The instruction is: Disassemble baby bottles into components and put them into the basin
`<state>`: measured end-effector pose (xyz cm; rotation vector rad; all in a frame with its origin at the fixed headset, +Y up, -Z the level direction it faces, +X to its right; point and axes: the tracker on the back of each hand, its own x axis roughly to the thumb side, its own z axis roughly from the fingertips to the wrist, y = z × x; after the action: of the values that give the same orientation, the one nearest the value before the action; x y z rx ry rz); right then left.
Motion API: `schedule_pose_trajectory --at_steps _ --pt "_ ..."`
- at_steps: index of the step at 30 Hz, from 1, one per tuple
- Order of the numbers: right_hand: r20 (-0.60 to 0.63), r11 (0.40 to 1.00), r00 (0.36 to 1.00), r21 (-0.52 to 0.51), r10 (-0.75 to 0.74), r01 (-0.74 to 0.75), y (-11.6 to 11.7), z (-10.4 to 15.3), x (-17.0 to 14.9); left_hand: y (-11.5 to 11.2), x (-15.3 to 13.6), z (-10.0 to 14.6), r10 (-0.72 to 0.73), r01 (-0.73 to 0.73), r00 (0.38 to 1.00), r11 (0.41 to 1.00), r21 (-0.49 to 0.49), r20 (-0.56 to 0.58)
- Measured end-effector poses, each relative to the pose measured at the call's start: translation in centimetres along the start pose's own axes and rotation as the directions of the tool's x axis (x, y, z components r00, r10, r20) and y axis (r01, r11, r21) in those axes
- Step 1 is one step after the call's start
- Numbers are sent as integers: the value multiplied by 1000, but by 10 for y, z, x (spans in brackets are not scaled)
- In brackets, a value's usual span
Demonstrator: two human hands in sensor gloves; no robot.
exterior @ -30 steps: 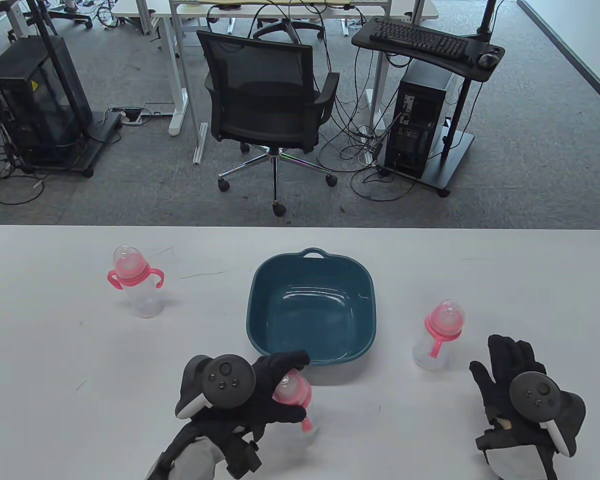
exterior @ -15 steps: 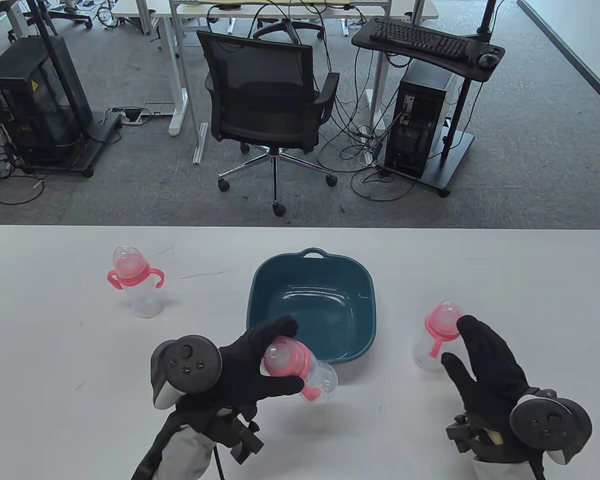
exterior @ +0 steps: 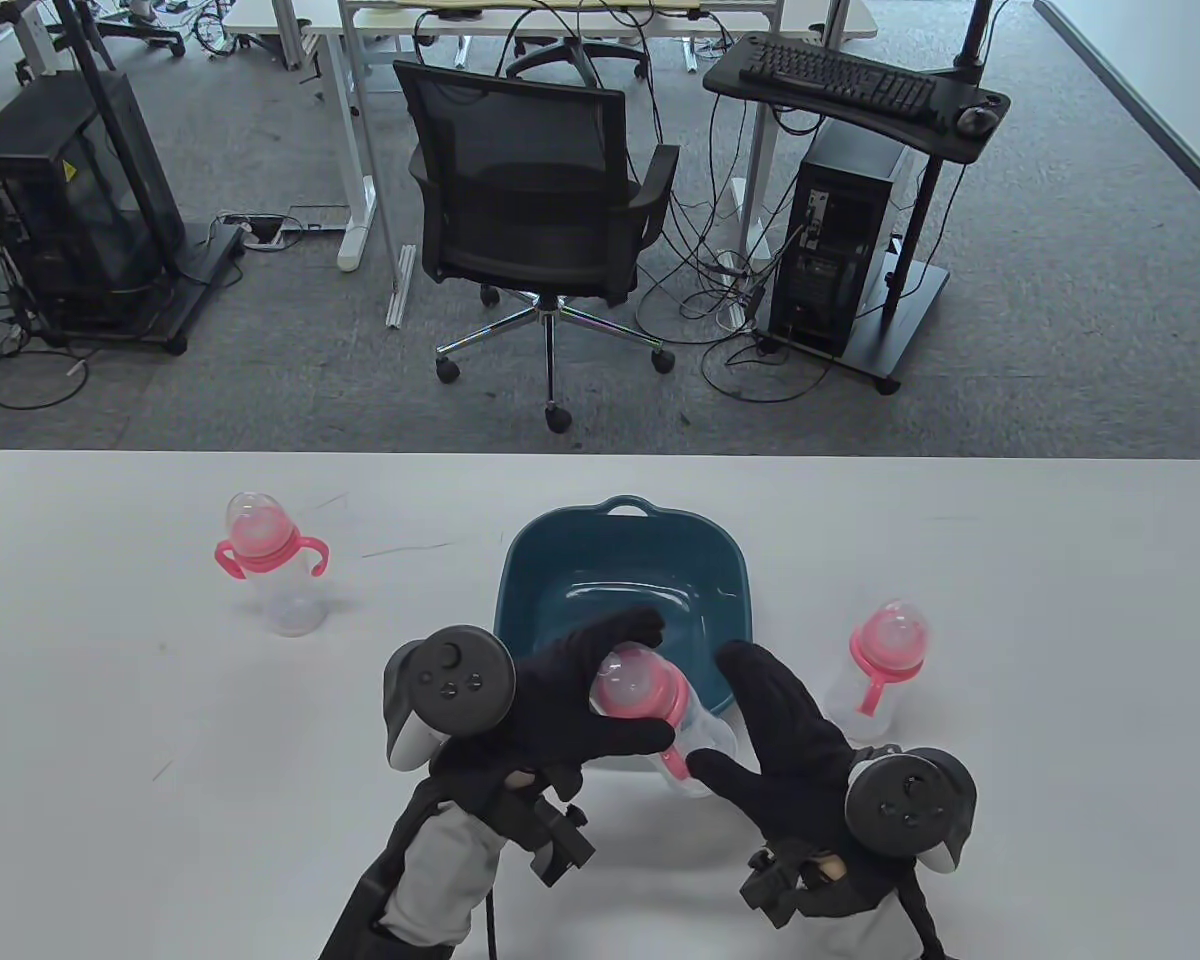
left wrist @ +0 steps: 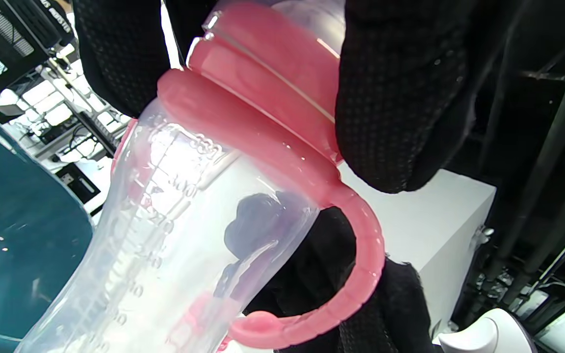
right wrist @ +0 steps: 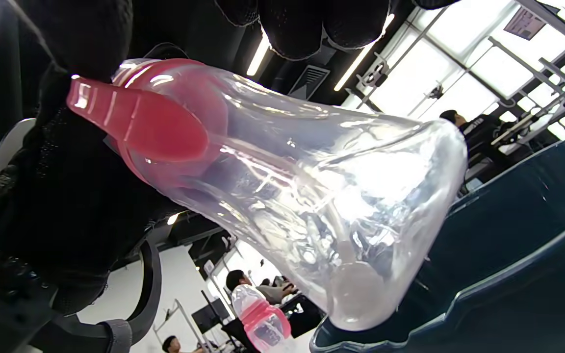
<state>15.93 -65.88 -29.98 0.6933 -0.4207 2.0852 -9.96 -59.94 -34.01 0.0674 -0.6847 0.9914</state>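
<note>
My left hand grips a clear baby bottle by its pink cap and collar, tilted, above the near rim of the teal basin. My right hand is beside the bottle's clear body, fingers spread, thumb below it; whether it touches is unclear. In the left wrist view the gloved fingers clamp the pink collar of the bottle, handle hanging down. In the right wrist view the bottle's base points at the camera, the basin behind it. The basin holds nothing.
Two more pink-capped bottles stand upright on the white table: one at the far left, one right of the basin, close to my right hand. An office chair and desks stand beyond the far table edge.
My left hand lifted the bottle off the table and carried it right and forward to the basin's near rim. My right hand swept left from the right side to the bottle.
</note>
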Motion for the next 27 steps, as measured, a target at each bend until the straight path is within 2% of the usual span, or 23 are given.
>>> schedule_pose_trajectory --at_steps 6,8,10,14,18,21,27 --pt "-61 992 994 80 -94 99 7 5 -14 -9 -16 0 -7 7 1000 1000 13 -11" --pt "-97 980 983 114 -155 166 7 8 -20 -12 -18 -2 2 -3 1000 1000 -13 -13" --pt "-118 964 975 166 -187 206 8 10 -23 -15 -17 0 -28 28 1000 1000 4 -9" --pt "-134 961 986 243 -104 134 13 14 -21 -15 -13 2 -13 13 1000 1000 15 11" --pt "-102 979 993 199 59 -38 22 15 -18 -18 -7 2 23 -24 999 999 21 38" --pt "-64 987 986 69 151 -147 27 17 -20 -26 -4 0 34 -34 999 999 -2 40" --pt "-90 987 985 79 148 -141 31 19 -26 -38 -10 -3 19 -19 999 1000 -16 26"
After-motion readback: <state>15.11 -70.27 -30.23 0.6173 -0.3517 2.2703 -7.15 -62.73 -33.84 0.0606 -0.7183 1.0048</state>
